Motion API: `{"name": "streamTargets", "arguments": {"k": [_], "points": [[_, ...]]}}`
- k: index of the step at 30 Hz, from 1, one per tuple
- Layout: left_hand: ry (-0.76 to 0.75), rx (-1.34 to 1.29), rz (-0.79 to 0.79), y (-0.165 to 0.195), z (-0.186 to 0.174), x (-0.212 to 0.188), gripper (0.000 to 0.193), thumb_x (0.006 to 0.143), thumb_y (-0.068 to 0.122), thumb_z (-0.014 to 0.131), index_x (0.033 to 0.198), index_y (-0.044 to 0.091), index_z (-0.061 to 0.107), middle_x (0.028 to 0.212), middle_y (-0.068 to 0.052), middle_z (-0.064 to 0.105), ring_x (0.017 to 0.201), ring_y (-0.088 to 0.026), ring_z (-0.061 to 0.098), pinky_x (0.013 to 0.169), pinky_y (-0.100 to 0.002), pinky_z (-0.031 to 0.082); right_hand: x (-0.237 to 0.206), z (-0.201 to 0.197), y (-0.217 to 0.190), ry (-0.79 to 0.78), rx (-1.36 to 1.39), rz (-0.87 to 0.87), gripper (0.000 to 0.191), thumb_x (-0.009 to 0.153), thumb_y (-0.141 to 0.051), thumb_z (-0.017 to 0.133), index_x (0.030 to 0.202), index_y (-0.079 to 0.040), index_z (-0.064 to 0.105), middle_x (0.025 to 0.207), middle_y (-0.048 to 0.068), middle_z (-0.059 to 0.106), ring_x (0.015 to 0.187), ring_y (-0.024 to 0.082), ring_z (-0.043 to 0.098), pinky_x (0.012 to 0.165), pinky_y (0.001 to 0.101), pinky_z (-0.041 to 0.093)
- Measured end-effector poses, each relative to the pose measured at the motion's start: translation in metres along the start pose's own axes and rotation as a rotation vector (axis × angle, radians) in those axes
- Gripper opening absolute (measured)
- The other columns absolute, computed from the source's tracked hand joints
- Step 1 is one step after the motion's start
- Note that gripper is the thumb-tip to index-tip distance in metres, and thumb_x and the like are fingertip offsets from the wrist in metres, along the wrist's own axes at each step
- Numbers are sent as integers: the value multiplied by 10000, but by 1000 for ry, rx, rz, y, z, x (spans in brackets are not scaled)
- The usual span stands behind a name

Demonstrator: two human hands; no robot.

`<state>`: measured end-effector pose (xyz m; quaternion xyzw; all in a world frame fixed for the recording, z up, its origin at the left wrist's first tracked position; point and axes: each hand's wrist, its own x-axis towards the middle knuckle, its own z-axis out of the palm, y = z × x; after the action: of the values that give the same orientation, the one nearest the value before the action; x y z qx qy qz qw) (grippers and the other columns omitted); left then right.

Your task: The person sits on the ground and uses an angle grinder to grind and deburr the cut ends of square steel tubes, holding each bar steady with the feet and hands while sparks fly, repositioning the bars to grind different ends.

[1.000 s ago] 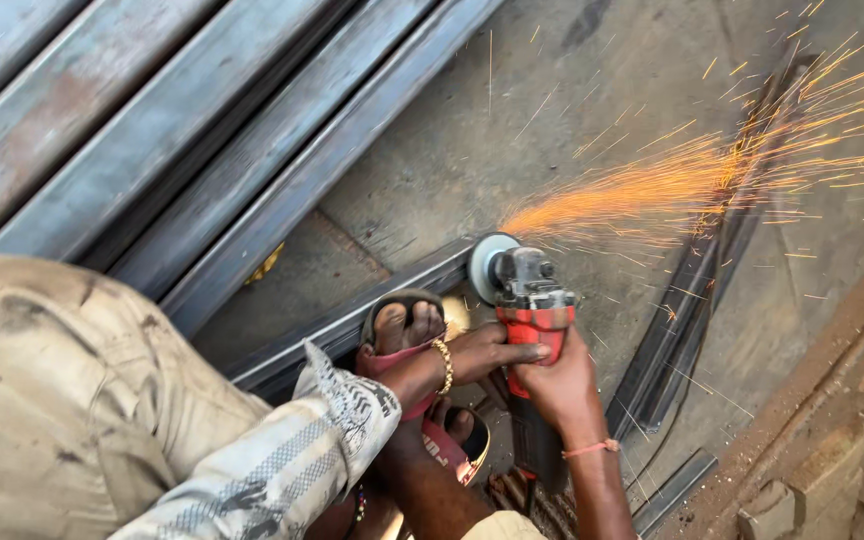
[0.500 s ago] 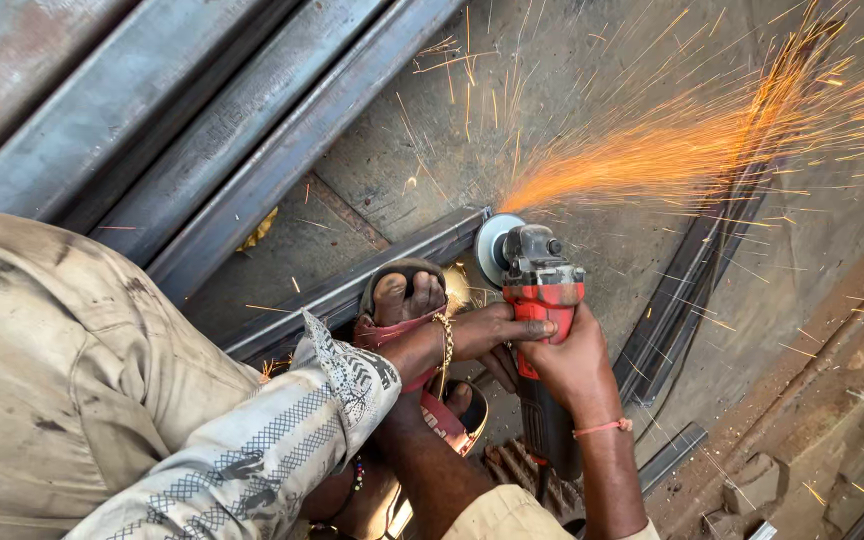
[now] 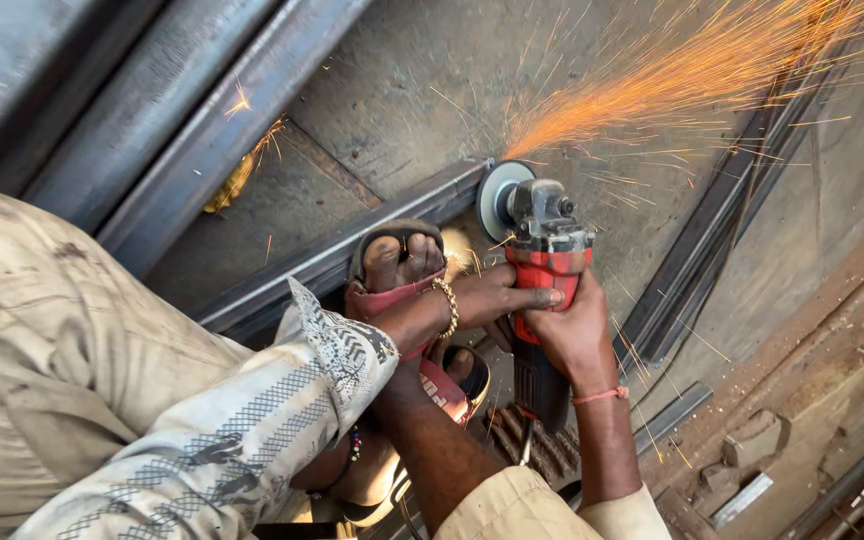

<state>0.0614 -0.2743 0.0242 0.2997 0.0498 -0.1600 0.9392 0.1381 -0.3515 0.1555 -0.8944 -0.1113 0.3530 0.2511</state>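
Both my hands grip a red and black angle grinder (image 3: pixel 544 268). My right hand (image 3: pixel 574 332) wraps its body from the right. My left hand (image 3: pixel 497 296) crosses over from the left and holds its front. The grinder's disc (image 3: pixel 497 198) bites into the end of a steel bar (image 3: pixel 304 268) lying on the concrete floor. Orange sparks (image 3: pixel 672 80) spray up to the right. My sandalled foot (image 3: pixel 396 262) presses on the bar just left of the disc.
Long steel sections (image 3: pixel 182 150) lie diagonally at the upper left. More dark steel strips (image 3: pixel 717 240) run along the right. Short metal offcuts (image 3: pixel 742 495) and rubble sit at the lower right. A yellow scrap (image 3: pixel 230 184) lies by the big sections.
The view has shifted closer and slightly down. The spark stream has swung upward, and a few sparks now hit the steel sections at the upper left. Hands and grinder keep their hold.
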Motion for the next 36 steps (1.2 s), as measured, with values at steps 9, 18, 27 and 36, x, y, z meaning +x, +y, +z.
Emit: {"name": "streamTargets", "arguments": {"k": [9, 18, 27, 36], "points": [[5, -21, 51, 7, 3, -5, 672, 904, 549, 651, 1364, 61, 607, 1209, -117, 710, 1057, -194, 696, 847, -369, 596, 3, 3, 1, -4, -68, -111, 519, 754, -20, 740, 1255, 9, 611, 1142, 101, 734, 1027, 160, 715, 921, 325, 584], [-17, -99, -86, 34, 10, -14, 731, 841, 581, 671, 1346, 57, 600, 1089, -181, 722, 835, -292, 785, 603, -411, 681, -4, -7, -23, -21, -84, -38, 516, 739, 3, 729, 1240, 6, 605, 1106, 91, 731, 973, 144, 702, 850, 310, 582], [-56, -81, -109, 20, 17, -11, 705, 843, 593, 647, 1306, 62, 633, 1047, -165, 730, 836, -272, 777, 590, -397, 679, -14, -7, -8, 22, -96, 70, 510, 749, -2, 699, 1252, 9, 618, 1113, 102, 740, 971, 155, 708, 847, 322, 588], [-22, -9, -140, 8, 23, -11, 661, 854, 598, 652, 1249, 69, 677, 998, -136, 748, 798, -255, 775, 606, -380, 660, -23, -4, -4, 21, -108, 46, 508, 761, 0, 715, 1262, 9, 630, 1134, 114, 748, 996, 179, 724, 861, 345, 598]]}}
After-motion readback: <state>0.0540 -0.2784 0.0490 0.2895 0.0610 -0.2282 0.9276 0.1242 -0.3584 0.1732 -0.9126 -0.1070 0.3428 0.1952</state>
